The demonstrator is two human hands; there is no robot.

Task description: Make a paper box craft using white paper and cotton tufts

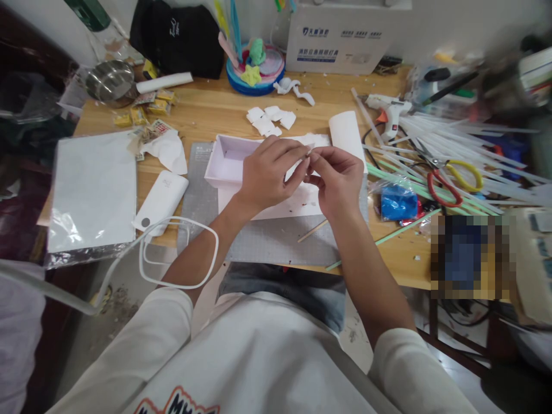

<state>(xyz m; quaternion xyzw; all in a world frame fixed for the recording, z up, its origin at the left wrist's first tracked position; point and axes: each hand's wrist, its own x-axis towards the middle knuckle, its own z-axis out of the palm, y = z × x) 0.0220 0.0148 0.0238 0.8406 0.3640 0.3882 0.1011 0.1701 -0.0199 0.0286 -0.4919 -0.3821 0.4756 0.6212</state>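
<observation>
My left hand [273, 172] and my right hand [340, 175] meet above a sheet of white paper [267, 210] on a grey cutting mat [245, 244]. Thumb and fingers are pinched on both, fingertips touching around a tiny dark bit too small to name. Beside my left hand, and partly behind it, is an open white paper box [228, 164]. Under my right wrist a thin wooden stick [313, 230] lies on the mat. Dark specks dot the paper. Behind my right hand stands a curled white paper piece [345, 129].
At right lie a hot glue gun [390, 112], many translucent sticks [466, 135], scissors [444, 187] and a blue packet [399, 201]. A white power bank [161, 201] and cable [215, 253] are at left, near bagged paper [95, 190]. Torn paper pieces [269, 119] lie behind the box.
</observation>
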